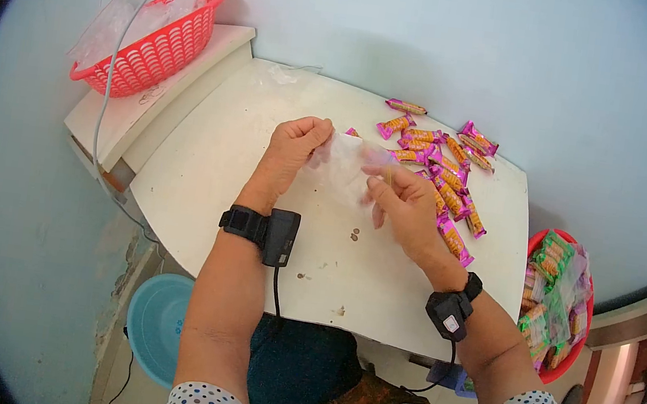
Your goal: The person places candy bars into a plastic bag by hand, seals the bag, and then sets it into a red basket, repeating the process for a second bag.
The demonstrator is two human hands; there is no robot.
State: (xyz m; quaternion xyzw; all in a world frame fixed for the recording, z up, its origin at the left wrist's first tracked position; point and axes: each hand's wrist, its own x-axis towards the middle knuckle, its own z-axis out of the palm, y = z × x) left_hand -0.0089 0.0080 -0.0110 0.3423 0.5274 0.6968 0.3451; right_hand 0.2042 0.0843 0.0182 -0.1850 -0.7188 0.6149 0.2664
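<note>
A clear plastic bag [343, 174] hangs between my two hands above the white table [250, 274]. My left hand [298, 150] pinches the bag's left edge between thumb and fingers. On the bag's right side is my right hand [402, 203], its fingers bent and partly apart, slightly blurred; whether it grips the plastic is unclear. Several small snack packs [447, 193] in pink and orange wrappers lie in a loose pile beyond and to the right of my right hand. Part of the pile is seen through or behind the bag.
A red basket [160, 53] with clear bags stands on a raised white shelf [128, 117] at the left. A red tub [586, 315] of green and pink packs is at the right, below table height. A blue basin [155, 323] sits low left. A grey cable [107, 95] hangs at the left.
</note>
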